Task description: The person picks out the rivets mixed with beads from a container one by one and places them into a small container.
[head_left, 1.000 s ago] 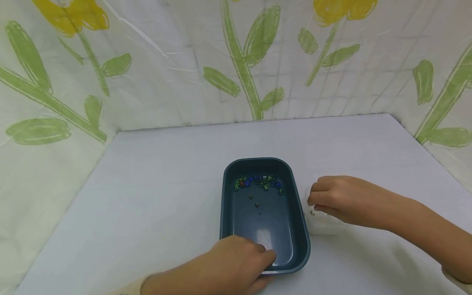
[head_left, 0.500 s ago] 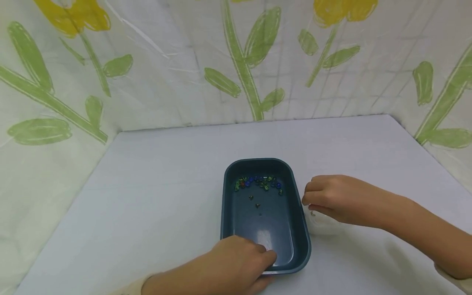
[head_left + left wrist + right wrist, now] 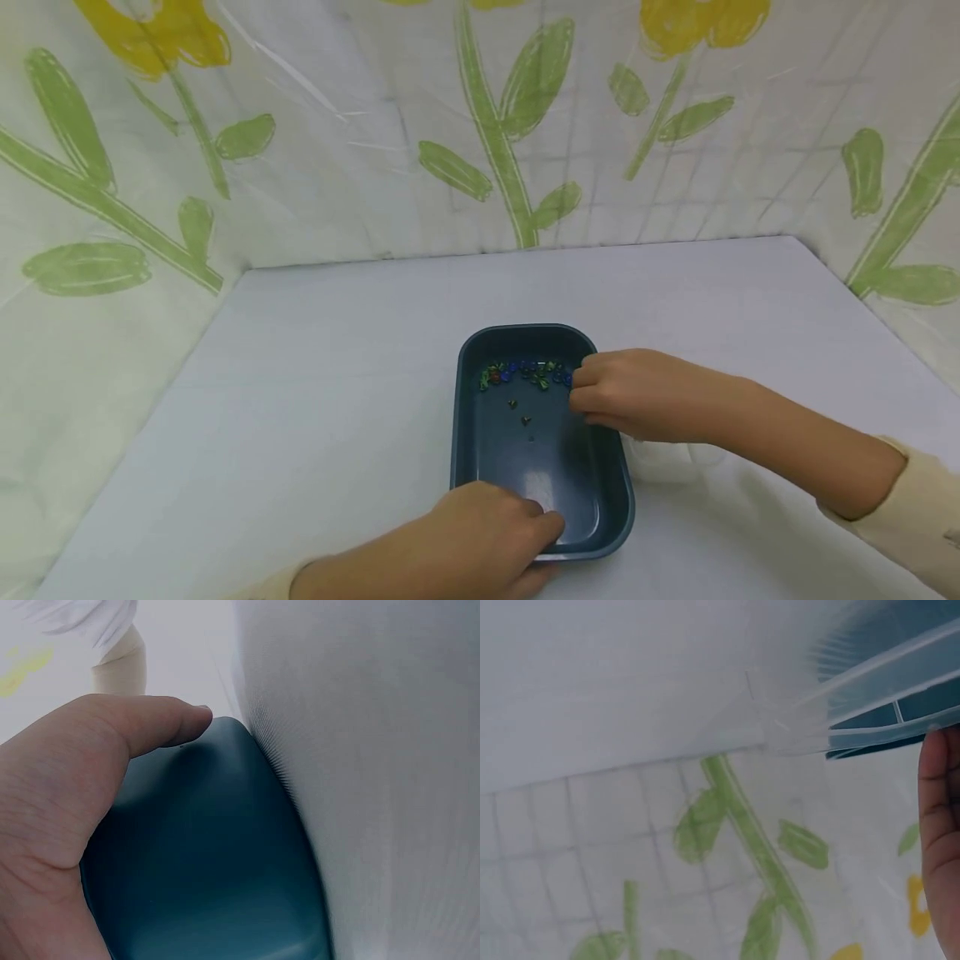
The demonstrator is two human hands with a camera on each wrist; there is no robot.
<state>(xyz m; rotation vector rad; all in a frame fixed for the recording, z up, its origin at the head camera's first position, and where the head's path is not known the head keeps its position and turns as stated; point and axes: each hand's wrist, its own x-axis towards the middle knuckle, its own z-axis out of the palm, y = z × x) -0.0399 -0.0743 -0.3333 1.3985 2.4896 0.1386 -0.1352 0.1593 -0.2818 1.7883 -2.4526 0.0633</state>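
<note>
A dark teal rectangular tray (image 3: 487, 454) stands on the white table. Several blue, green and red glass marbles (image 3: 525, 371) lie along its far end, with two small brassy pieces (image 3: 527, 420), perhaps screws, nearer the middle. My left hand (image 3: 491, 533) grips the tray's near rim; in the left wrist view the thumb lies against the tray's outer wall. My right hand (image 3: 645, 392) hovers over the tray's right side with curled fingers. Whether anything is between its fingertips is hidden. Below its wrist a clear plastic container (image 3: 663, 462) stands right beside the tray.
Behind the table (image 3: 315, 375) hangs a white sheet (image 3: 322, 167) with painted green stems and yellow flowers. In the right wrist view the clear container's walls fill the upper right, with the teal tray seen beyond.
My right hand has moved left, from over the clear container to over the tray's right side. My left hand has kept its grip on the near rim.
</note>
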